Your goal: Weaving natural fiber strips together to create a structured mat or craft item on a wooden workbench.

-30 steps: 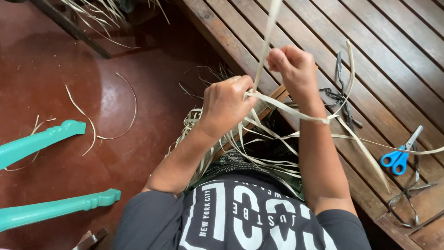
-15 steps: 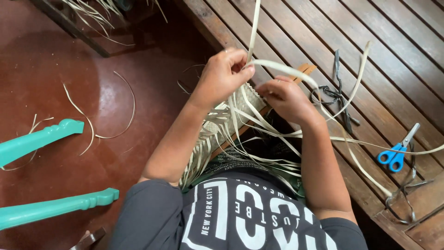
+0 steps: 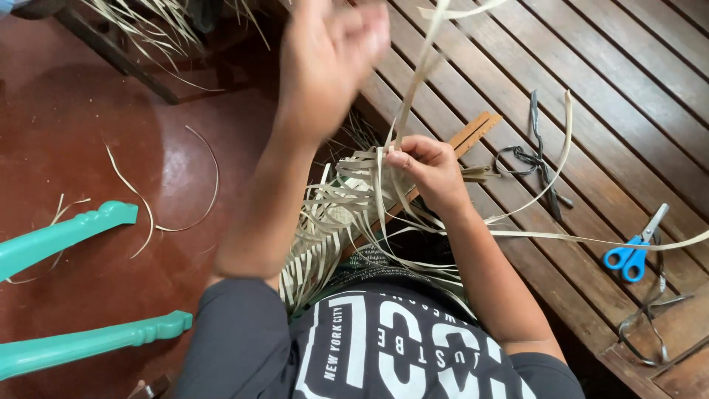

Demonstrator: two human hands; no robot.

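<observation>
Slatted wooden surface (image 3: 591, 96) on your right, red floor (image 3: 88, 148) on your left; you sit between them with the weave (image 3: 332, 222) in your lap.

Change since half a second ago: your left hand (image 3: 332, 52) was down at the weave beside the right one; now it is raised high, near the top of view, motion-blurred. Its fingers look curled, but whether they pinch anything I cannot tell. A long pale strip (image 3: 421, 74) runs up from the weave toward that hand; contact between the two is not readable in the blur.

Your right hand (image 3: 428, 170) sits lower than before, at the upper edge of the weave. Its grip is pressed together, thumb and fingers pinching the strips where the long one leaves the mat.

Judgement: one strip is being drawn taut while the crossing is held in place, so the pinch matters more than the pull at this instant.

Loose ends fan out of the weave toward your lap and right. A wooden ruler (image 3: 473, 133) lies under the mat's far edge. Dark pliers (image 3: 539, 148) lie near it, blue scissors (image 3: 631, 255) well apart by the surface edge.

Two teal chair legs (image 3: 66, 236) show at left, with stray strips (image 3: 207, 170) on the floor.
</observation>
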